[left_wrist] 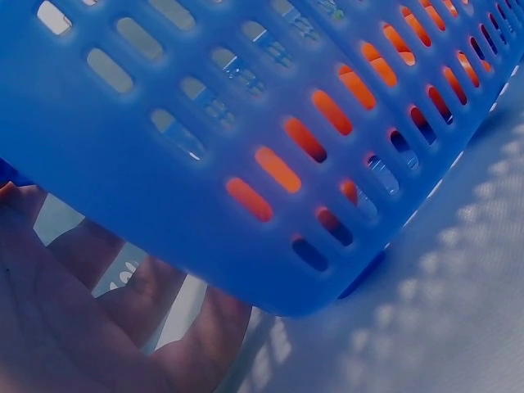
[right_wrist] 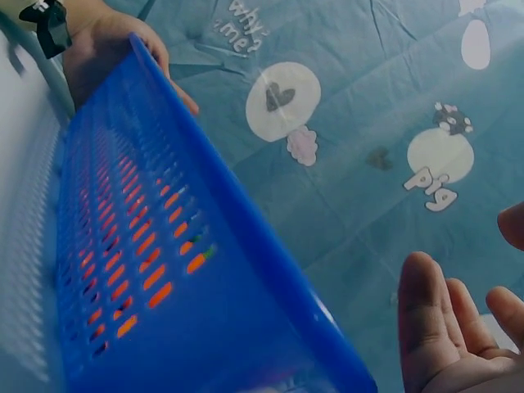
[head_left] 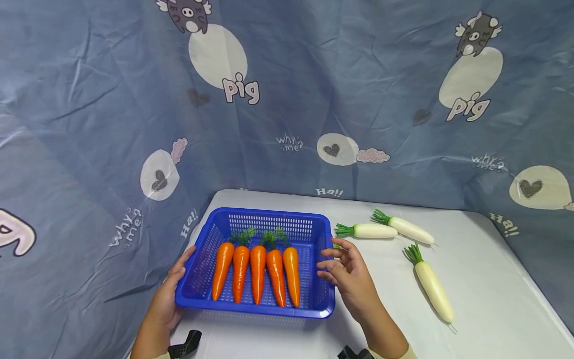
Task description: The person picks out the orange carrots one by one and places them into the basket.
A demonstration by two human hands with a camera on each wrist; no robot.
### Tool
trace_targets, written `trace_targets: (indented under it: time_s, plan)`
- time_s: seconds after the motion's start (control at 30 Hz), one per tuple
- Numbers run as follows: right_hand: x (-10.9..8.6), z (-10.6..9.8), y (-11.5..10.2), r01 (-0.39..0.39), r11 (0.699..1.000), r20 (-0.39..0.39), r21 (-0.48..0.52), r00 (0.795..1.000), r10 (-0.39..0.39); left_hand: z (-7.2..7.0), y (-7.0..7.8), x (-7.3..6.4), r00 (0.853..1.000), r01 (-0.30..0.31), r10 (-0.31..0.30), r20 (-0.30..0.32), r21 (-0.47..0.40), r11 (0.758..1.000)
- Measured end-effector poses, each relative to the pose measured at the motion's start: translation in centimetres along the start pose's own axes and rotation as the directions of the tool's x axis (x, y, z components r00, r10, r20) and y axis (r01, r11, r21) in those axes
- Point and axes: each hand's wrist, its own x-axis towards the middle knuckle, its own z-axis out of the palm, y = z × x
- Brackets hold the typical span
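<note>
A blue plastic basket (head_left: 309, 313) with slotted walls holds several orange carrots (head_left: 257, 274), laid side by side with green tops toward the back. My left hand (head_left: 168, 299) is against the basket's left side, its fingers running along the outside below the rim. In the left wrist view, the fingers (left_wrist: 143, 299) extend past the wall's edge, partly hidden by it. My right hand (head_left: 352, 276) is beside the basket's right rim, fingers spread and loosely bent, holding nothing. The right wrist view shows a gap between the right hand (right_wrist: 471, 344) and the basket.
Three white radishes with green stems lie right of the basket: one radish (head_left: 374, 231) close to it, another radish (head_left: 410, 230) behind, a third radish (head_left: 435, 291) nearer the front. The white table (head_left: 489, 269) is bordered by a blue printed cloth (head_left: 287, 109) at the back and sides.
</note>
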Motion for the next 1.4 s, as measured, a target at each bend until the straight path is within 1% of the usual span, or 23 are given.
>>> trace_targets:
  time_s: [0.1,0.2,0.4,0.57,0.7,0.93,1.13,1.23,1.4]
  plan:
    - [0.0,-0.3,0.0,-0.001,1.000,-0.033,-0.008,0.999,0.001,0.0,0.0,0.0,1.000,-0.008,0.008,0.003,-0.004,1.000]
    - [-0.1,-0.6,0.2,-0.019,1.000,-0.070,-0.013,0.997,0.018,0.1,0.0,-0.1,1.000,-0.008,0.008,-0.002,-0.006,1.000]
    - [-0.3,-1.3,0.6,-0.030,0.999,-0.137,0.017,0.990,0.032,0.1,0.0,0.0,1.000,-0.005,0.005,-0.006,-0.013,1.000]
    - [-0.2,-1.7,0.9,-0.028,0.998,-0.158,0.047,0.987,0.036,0.1,0.1,0.1,1.000,0.012,-0.012,-0.019,-0.011,1.000]
    - [-0.2,-2.0,1.1,-0.036,0.999,-0.182,0.038,0.982,0.042,0.2,0.1,0.1,0.999,0.023,-0.023,-0.033,-0.004,1.000]
    - [-0.4,-2.7,1.2,-0.081,0.996,-0.243,-0.027,0.967,0.072,0.1,-0.1,0.1,1.000,0.009,-0.010,-0.021,-0.007,1.000]
    - [-0.5,-3.5,1.5,-0.128,0.988,-0.276,-0.089,0.956,0.099,0.2,-0.1,0.0,1.000,0.016,-0.016,-0.027,0.002,1.000]
    - [-0.6,-3.9,1.6,-0.136,0.984,-0.287,-0.117,0.953,0.098,0.3,0.0,0.1,0.999,0.023,-0.023,-0.032,0.003,1.000]
    - [-0.8,-4.2,1.6,-0.142,0.970,-0.318,-0.198,0.945,0.074,0.4,0.2,0.2,0.999,0.036,-0.036,-0.038,-0.002,0.999]
